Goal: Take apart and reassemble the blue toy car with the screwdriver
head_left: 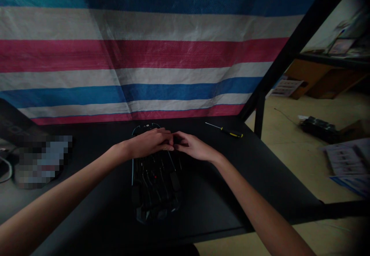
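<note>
A black toy car with blue edges lies underside up on the black table, lengthwise to me. My left hand reaches across its far part, with fingers curled over the right edge of the car. My right hand meets it there from the right, thumb and fingers drawn together. The fingertips of both hands almost touch at the car's far right corner. What lies between them is hidden and dark. A screwdriver with a black and yellow handle rests farther right, its shaft pointing left.
Behind the black table hangs a striped plastic sheet. A black metal frame slopes up at the right. A blurred-out object is at the left. Cartons and another dark object are on the floor.
</note>
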Demonstrator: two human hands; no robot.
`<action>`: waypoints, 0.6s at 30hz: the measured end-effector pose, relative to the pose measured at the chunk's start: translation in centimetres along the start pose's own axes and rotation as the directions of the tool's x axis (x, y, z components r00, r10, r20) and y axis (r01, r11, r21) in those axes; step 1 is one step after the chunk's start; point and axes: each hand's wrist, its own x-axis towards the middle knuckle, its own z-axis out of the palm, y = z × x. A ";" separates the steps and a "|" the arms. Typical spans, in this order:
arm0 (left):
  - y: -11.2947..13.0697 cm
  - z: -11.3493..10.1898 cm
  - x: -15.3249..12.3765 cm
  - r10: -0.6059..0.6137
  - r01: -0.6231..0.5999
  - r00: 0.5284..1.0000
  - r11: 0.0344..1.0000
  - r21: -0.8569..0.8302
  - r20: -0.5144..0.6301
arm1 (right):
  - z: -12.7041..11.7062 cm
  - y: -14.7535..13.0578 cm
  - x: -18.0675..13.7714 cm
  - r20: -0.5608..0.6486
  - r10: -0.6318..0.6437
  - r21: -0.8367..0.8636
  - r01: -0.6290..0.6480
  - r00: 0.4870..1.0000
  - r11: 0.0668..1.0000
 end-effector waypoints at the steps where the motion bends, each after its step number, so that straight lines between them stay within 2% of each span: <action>1: -0.1 0.0 0.1 -0.002 0.002 1.000 1.000 0.016 -0.001 | 0.0 0.0 0.0 0.001 -0.004 -0.003 0.004 1.000 1.000; 4: -0.2 0.0 0.5 -0.006 0.006 1.000 0.999 0.044 0.012 | 0.0 0.2 0.1 -0.008 -0.008 -0.010 0.007 1.000 1.000; 9: -0.1 -0.5 0.7 0.003 -0.003 0.998 1.000 -0.006 0.058 | -0.1 0.6 0.1 -0.018 0.000 -0.008 -0.001 1.000 1.000; 18: -0.1 -1.6 0.8 -0.067 0.073 0.989 0.996 -0.043 0.128 | -0.1 0.5 0.1 -0.017 0.018 0.014 -0.018 1.000 1.000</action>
